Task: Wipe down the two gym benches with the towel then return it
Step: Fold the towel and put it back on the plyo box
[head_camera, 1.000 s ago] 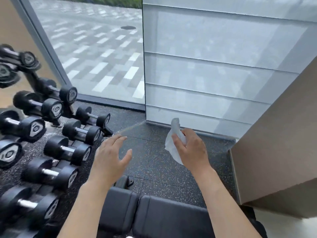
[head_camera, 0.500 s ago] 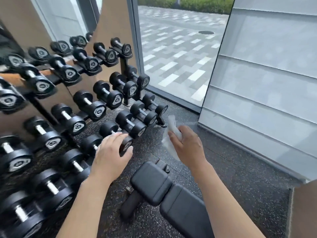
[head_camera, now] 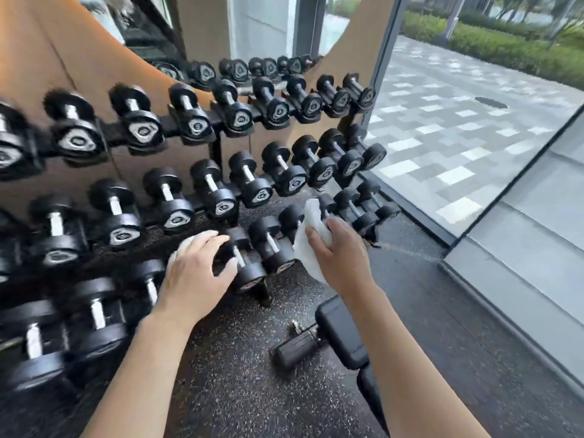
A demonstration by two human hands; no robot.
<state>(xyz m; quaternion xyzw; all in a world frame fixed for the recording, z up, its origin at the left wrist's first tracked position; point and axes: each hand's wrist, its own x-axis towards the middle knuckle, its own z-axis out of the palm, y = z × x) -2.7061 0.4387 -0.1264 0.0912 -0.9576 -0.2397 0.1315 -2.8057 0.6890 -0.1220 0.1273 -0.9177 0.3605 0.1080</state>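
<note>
— Black dumbbells (head_camera: 278, 172) fill most of what I see from here: three tiers of them on a rack (head_camera: 218, 153) to my left, the near ones smeared by blur. A mirror (head_camera: 252, 30) on the brown wall behind repeats the top row.

— And your hands? Where is the towel?

— My right hand (head_camera: 343, 257) grips the white towel (head_camera: 308, 235), fingers curled round it, with a flap sticking up above the knuckles and another hanging below the palm. It is held in the air in front of the lowest tier, near the rack's right end. My left hand (head_camera: 196, 273) is empty, fingers loosely spread, hovering before a dumbbell on the bottom tier; I cannot tell whether the fingertips touch it.

— What about the bench?

— I see one bench (head_camera: 343, 336), black and padded, low in view under my right forearm, which hides much of it. Its roller (head_camera: 295, 347) points toward the rack. The towel is well apart from it.

— Anything in the way?

— The rack's foot (head_camera: 264, 294) stands on the floor (head_camera: 227, 380) between my left hand and the bench end. That floor is dark speckled rubber. To the right a glass window (head_camera: 448, 128) looks onto grey paving and a hedge, and a pale panelled wall (head_camera: 537, 248) runs along the far right.

— Does the rack hold anything besides the weights?

— Only dumbbells, as far as I can make out, each lying in its own cradle.
</note>
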